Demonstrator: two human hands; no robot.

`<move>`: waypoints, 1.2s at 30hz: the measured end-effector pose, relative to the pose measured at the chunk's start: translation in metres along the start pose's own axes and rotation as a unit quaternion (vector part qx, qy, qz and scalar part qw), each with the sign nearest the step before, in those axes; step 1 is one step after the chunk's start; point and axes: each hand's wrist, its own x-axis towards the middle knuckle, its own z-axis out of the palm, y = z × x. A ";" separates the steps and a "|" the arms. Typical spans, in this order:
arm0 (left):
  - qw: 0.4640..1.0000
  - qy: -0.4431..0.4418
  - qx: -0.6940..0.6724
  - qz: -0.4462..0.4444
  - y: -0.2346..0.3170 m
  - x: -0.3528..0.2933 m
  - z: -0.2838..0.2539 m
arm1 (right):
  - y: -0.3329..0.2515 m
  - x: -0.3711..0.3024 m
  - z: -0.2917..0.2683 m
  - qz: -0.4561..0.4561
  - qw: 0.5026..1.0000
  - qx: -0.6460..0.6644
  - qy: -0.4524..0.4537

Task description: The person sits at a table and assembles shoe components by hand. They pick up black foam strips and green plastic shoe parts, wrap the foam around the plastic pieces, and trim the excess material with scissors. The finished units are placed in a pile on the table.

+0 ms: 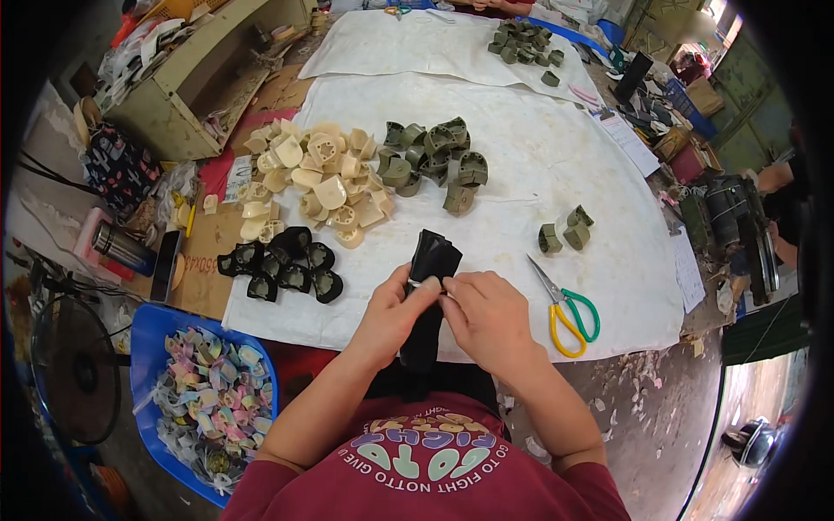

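Close to the table's near edge, my left hand (pixel 393 314) is closed round a bundle of black sheet material (pixel 434 257), fabric or leather, which stands up above my fingers and hangs below them. My right hand (pixel 492 314) pinches at the bundle's right side, fingertips near the left thumb. A small pale band shows by the left thumb; what exactly my right fingertips grip is hidden. To the left lies a group of black-covered heel-shaped pieces (pixel 291 265). Scissors (pixel 565 317) with one yellow and one green handle rest to the right, blades partly apart.
A white sheet (pixel 521 156) covers the table. Beyond my hands are piles of cream heel-shaped pieces (pixel 326 178) and olive-green ones (pixel 434 152); two green pieces (pixel 577 227) lie apart. A blue bin (pixel 143 382) of colourful pieces stands at left. Another person's hands (pixel 482 5) show at the far edge.
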 end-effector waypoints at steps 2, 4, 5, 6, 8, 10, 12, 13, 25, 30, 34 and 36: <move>0.995 -0.012 0.092 0.037 -0.005 -0.001 0.000 | 0.006 -0.001 0.002 -0.015 0.996 -0.065 -0.062; 0.972 -0.036 0.217 0.075 -0.012 -0.001 -0.004 | 0.012 0.001 0.001 -0.019 0.990 -0.073 -0.120; 0.973 -0.039 0.213 0.073 -0.011 -0.001 -0.004 | 0.015 0.003 0.001 -0.024 0.986 -0.076 -0.146; 0.974 -0.042 0.209 0.071 -0.010 -0.002 -0.004 | 0.015 0.006 0.002 -0.024 0.991 -0.058 -0.119; 0.981 -0.048 0.176 0.063 -0.008 -0.003 -0.001 | 0.013 0.010 0.006 -0.026 0.997 -0.021 -0.064; 0.990 -0.055 0.117 0.052 -0.008 -0.004 0.002 | 0.015 0.010 0.010 -0.022 0.997 0.071 -0.017; 0.996 -0.059 0.066 0.020 -0.011 -0.002 -0.001 | 0.014 0.008 0.012 0.023 0.983 0.183 0.011; 0.997 -0.061 0.041 0.004 -0.012 0.000 -0.003 | 0.010 0.005 0.013 0.064 0.966 0.249 0.013; 0.916 -0.232 0.327 0.013 0.015 -0.009 -0.049 | 0.006 -0.013 -0.017 0.290 0.792 0.484 -0.233; 0.865 -0.291 0.406 -0.042 0.059 -0.040 -0.045 | 0.018 -0.009 -0.022 0.358 0.778 0.498 -0.135; 0.856 -0.324 0.397 -0.074 0.083 -0.056 -0.055 | 0.016 -0.009 -0.019 0.389 0.749 0.522 -0.125; 0.862 -0.333 0.378 -0.058 0.087 -0.062 -0.065 | 0.010 -0.011 -0.015 0.384 0.737 0.543 -0.118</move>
